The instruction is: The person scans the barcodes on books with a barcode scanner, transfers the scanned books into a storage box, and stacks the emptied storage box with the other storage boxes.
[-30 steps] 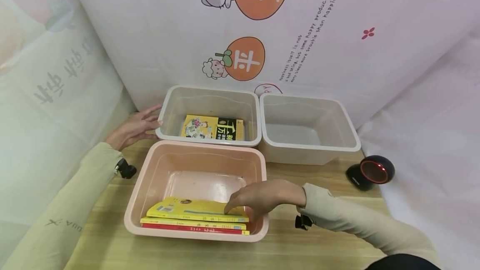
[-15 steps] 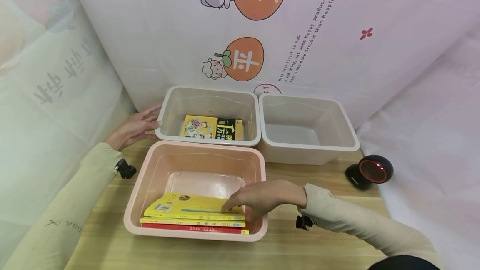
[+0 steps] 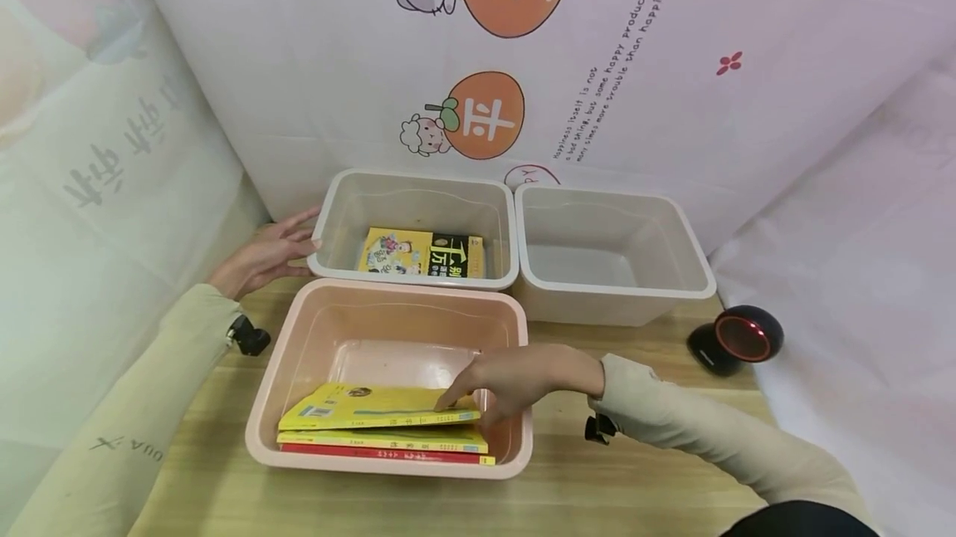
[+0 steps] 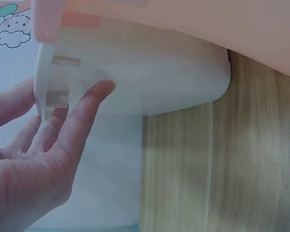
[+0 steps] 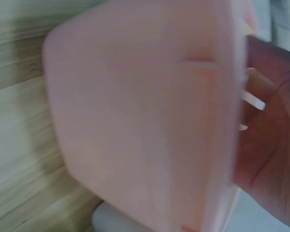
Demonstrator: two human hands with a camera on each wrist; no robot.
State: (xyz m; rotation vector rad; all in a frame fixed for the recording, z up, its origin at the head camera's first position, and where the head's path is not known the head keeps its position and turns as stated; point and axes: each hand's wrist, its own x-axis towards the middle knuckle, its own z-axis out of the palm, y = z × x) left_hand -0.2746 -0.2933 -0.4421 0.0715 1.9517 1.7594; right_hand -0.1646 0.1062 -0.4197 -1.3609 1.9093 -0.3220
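In the head view, my right hand grips the right end of the top yellow book, thumb on its cover, the other fingers out of sight beyond its edge. That end is raised off the second yellow book; a red book lies in front. All are inside the pink bin. At the far left, my left hand rests against the end of the rear left grey bin. In the left wrist view, its extended fingers touch that bin's rim and outer wall.
Inside the rear left bin lies a yellow and black book. A second grey bin stands beside it on the right. A black device with a red ring sits on the wooden table. White printed cloth encloses the table.
The top yellow book's right end has risen and shifted slightly left in my right hand, opening a gap above the book below. My left hand keeps its place.
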